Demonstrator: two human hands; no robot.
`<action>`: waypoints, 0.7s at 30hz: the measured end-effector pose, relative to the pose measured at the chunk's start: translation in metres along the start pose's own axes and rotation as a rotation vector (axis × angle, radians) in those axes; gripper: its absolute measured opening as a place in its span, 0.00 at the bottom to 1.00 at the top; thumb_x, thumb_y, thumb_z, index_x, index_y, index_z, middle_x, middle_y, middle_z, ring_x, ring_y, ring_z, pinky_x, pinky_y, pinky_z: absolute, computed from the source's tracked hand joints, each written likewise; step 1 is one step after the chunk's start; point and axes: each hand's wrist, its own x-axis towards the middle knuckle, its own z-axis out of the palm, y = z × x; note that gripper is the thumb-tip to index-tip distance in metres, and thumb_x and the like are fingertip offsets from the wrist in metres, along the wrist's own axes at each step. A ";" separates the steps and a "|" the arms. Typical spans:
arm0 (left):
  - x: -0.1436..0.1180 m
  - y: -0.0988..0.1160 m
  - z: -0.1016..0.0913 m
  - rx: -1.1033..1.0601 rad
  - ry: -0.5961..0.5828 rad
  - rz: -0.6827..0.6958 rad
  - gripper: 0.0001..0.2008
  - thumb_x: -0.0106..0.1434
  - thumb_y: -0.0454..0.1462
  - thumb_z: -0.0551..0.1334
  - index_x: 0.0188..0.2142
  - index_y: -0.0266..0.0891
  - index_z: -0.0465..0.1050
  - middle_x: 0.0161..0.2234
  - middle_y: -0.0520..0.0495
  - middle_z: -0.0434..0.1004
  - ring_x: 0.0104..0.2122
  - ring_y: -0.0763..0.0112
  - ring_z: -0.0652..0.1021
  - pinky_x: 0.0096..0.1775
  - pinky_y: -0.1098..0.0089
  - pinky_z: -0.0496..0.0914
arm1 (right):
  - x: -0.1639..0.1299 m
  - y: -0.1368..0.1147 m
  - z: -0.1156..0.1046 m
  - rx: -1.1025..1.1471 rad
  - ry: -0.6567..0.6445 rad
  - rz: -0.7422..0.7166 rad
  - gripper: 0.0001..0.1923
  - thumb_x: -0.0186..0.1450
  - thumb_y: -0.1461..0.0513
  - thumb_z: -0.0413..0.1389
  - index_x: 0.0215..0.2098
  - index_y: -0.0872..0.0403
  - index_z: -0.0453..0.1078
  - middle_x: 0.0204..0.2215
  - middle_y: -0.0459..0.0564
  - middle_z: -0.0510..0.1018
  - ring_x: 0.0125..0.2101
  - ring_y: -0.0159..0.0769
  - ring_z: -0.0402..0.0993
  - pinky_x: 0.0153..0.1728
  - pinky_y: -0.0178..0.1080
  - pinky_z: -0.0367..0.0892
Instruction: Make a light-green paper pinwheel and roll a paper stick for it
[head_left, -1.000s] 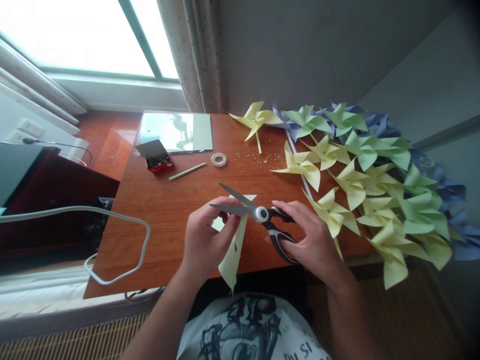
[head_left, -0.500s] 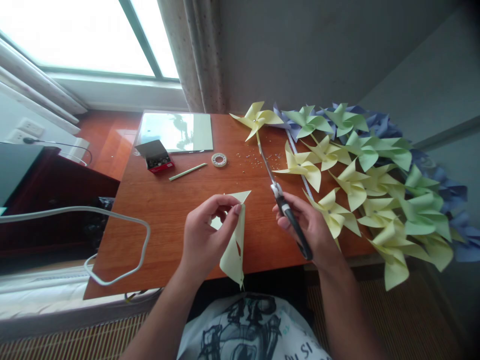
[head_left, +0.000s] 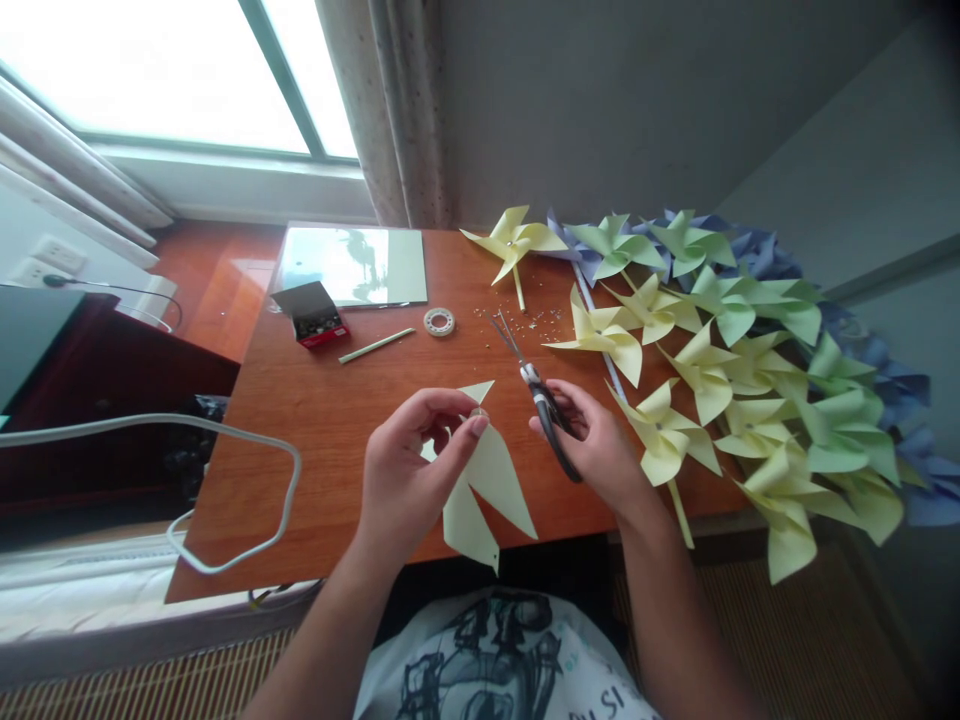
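Between thumb and fingers, my left hand (head_left: 424,455) pinches a pale yellow piece of paper (head_left: 499,480) above the front of the table. The paper has slits, and its pointed flaps hang down toward my lap; part of it is hidden behind the fingers. My right hand (head_left: 596,435) is closed on the black handles of a pair of scissors (head_left: 551,410). Their slim blades point away from me and stand slightly apart. To the right of the scissors lie finished yellow paper pinwheels (head_left: 600,335), the nearest close to my right hand.
Green pinwheels (head_left: 847,420) and purple ones (head_left: 765,250) crowd the right side. On the wooden table (head_left: 300,480) are an open red box (head_left: 319,325), a tape roll (head_left: 439,321), a pale paper stick (head_left: 376,345), scattered bits and a glossy packet (head_left: 345,265). A white cable (head_left: 296,490) loops at left.
My right hand has drawn the scissors left and toward me, and their blades have spread. A paper flap has swung out to the right below my left hand.
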 end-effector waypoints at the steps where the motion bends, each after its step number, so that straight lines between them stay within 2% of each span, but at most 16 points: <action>1: 0.000 0.000 0.000 0.016 -0.005 0.006 0.06 0.62 0.38 0.70 0.35 0.39 0.77 0.32 0.48 0.80 0.31 0.71 0.76 0.31 0.72 0.69 | 0.000 0.001 0.002 -0.088 0.038 -0.029 0.32 0.61 0.50 0.66 0.58 0.56 0.70 0.48 0.59 0.80 0.48 0.49 0.79 0.51 0.49 0.73; 6: -0.001 -0.003 -0.001 0.049 -0.031 0.046 0.05 0.62 0.38 0.71 0.33 0.40 0.77 0.30 0.50 0.79 0.29 0.71 0.75 0.30 0.71 0.67 | 0.003 0.007 0.010 -0.506 0.218 -0.168 0.28 0.62 0.55 0.62 0.58 0.56 0.70 0.48 0.62 0.81 0.48 0.54 0.79 0.50 0.54 0.73; 10: -0.002 -0.004 -0.002 0.082 -0.032 0.054 0.06 0.62 0.38 0.71 0.32 0.40 0.77 0.29 0.50 0.78 0.29 0.71 0.74 0.30 0.71 0.66 | 0.006 0.012 0.013 -0.734 0.238 -0.212 0.27 0.65 0.57 0.59 0.60 0.58 0.69 0.47 0.64 0.80 0.49 0.57 0.77 0.50 0.54 0.72; 18: -0.003 0.000 0.000 0.124 -0.063 0.027 0.08 0.65 0.39 0.67 0.32 0.39 0.75 0.28 0.51 0.74 0.26 0.74 0.69 0.28 0.72 0.64 | 0.009 0.011 0.017 -0.898 0.200 -0.188 0.31 0.66 0.58 0.60 0.63 0.65 0.64 0.49 0.67 0.77 0.50 0.58 0.72 0.52 0.54 0.69; 21: -0.003 -0.001 0.002 0.095 -0.052 0.012 0.08 0.65 0.40 0.67 0.32 0.39 0.75 0.28 0.51 0.74 0.25 0.74 0.69 0.27 0.72 0.64 | 0.009 0.007 0.017 -0.925 0.191 -0.201 0.30 0.66 0.59 0.60 0.63 0.64 0.65 0.48 0.67 0.77 0.48 0.58 0.73 0.51 0.54 0.69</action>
